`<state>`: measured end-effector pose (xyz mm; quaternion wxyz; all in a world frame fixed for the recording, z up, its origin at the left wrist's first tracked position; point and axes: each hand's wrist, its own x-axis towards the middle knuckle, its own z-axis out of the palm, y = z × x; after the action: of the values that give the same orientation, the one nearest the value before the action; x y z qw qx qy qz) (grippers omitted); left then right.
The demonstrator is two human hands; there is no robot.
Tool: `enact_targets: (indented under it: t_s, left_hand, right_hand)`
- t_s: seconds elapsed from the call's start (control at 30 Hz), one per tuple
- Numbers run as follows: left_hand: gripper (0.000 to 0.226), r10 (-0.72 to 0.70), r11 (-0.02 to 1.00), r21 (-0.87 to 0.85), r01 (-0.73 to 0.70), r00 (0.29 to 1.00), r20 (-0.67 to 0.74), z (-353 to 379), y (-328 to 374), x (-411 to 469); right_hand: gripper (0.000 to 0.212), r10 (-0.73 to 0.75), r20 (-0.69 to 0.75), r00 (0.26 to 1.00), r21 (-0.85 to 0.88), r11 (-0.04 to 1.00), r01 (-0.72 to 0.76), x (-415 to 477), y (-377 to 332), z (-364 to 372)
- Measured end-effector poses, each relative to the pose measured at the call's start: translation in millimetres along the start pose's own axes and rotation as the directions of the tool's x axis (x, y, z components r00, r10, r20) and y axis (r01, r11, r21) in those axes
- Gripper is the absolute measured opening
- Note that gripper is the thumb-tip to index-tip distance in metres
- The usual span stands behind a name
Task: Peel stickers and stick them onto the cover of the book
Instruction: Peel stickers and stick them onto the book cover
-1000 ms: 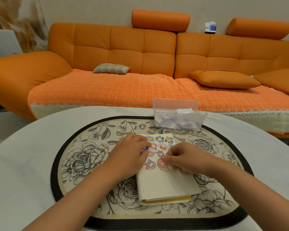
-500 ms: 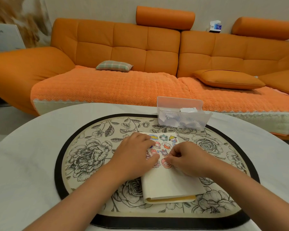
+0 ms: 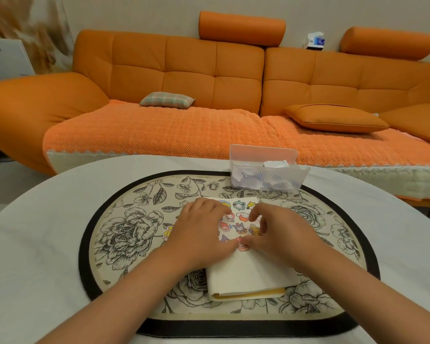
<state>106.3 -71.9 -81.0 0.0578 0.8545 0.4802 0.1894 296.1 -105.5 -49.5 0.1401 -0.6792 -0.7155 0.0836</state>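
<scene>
A cream-covered book (image 3: 248,276) lies on the floral placemat (image 3: 124,234). A sticker sheet (image 3: 238,219) with several small cartoon stickers lies on the book's far end. My left hand (image 3: 199,232) rests flat on the left side of the sheet and holds it down. The fingers of my right hand (image 3: 276,232) are curled over the right side of the sheet. Its thumb tip pinches at a pink sticker (image 3: 244,248) on the sheet's near edge, touching my left thumb. A yellow and pink sticker (image 3: 168,232) peeks out left of my left hand.
A clear plastic box (image 3: 266,173) with paper scraps stands at the far edge of the placemat. The round white table (image 3: 35,256) reaches out around the mat. An orange sofa (image 3: 209,95) with cushions fills the background.
My right hand's fingers have spread further up over the sheet while the thumb stays at the pink sticker. My left hand has shifted slightly towards it. The camera has tilted.
</scene>
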Motion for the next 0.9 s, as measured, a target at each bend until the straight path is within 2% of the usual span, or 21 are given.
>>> enact_targets:
  t_s: [0.07, 0.17, 0.2, 0.27, 0.33, 0.43, 0.57, 0.63, 0.77, 0.9]
  left_hand:
    - [0.045, 0.052, 0.998, -0.023, -0.053, 0.998, -0.038, -1.4, 3.2, -2.8]
    - [0.023, 0.119, 0.992, -0.037, -0.121, 0.991, -0.057, -4.0, 6.5, -8.7]
    - [0.023, 0.138, 0.990, -0.030, -0.140, 0.989, -0.055, -4.5, 5.9, -10.9]
    - [0.037, 0.165, 0.986, -0.012, -0.165, 0.986, -0.011, -6.7, 4.3, -15.7]
    - [0.051, 0.183, 0.983, 0.018, -0.185, 0.981, 0.064, -8.5, 3.8, -21.7]
    - [0.056, 0.217, 0.972, 0.072, -0.226, 0.970, 0.111, -9.7, 5.9, -31.6]
    - [0.042, 0.266, 0.960, 0.076, -0.270, 0.962, 0.058, -9.6, 11.9, -41.4]
    - [0.043, 0.260, 0.962, 0.061, -0.266, 0.961, 0.090, -8.5, 13.8, -42.6]
    - [0.055, 0.212, 0.973, 0.046, -0.224, 0.958, 0.193, -13.8, 14.5, -43.6]
    - [0.053, 0.155, 0.978, 0.103, -0.184, 0.958, 0.240, -21.0, 23.6, -44.5]
  right_hand:
    - [0.033, -0.084, -0.024, 0.996, 0.010, 0.996, 0.084, -4.8, 4.5, 0.1]
    - [0.018, -0.289, -0.032, 0.957, -0.083, 0.955, 0.285, -14.7, 9.5, 6.8]
    - [0.019, -0.336, -0.044, 0.941, -0.113, 0.937, 0.330, -18.3, 11.4, 9.4]
    - [0.028, -0.386, -0.041, 0.921, -0.178, 0.910, 0.374, -26.5, 14.2, 14.5]
    - [0.036, -0.406, -0.004, 0.914, -0.239, 0.888, 0.394, -31.6, 16.8, 18.5]
    - [0.044, -0.407, 0.017, 0.913, -0.242, 0.885, 0.398, -36.3, 19.2, 20.8]
    - [0.052, -0.388, 0.051, 0.920, -0.220, 0.894, 0.390, -35.4, 18.6, 20.9]
    - [0.053, -0.393, 0.048, 0.918, -0.219, 0.893, 0.394, -35.5, 19.1, 21.2]
    - [0.051, -0.397, -0.006, 0.918, -0.219, 0.896, 0.386, -37.5, 20.0, 24.4]
    - [0.040, -0.422, -0.071, 0.904, -0.236, 0.888, 0.396, -39.1, 23.9, 27.5]
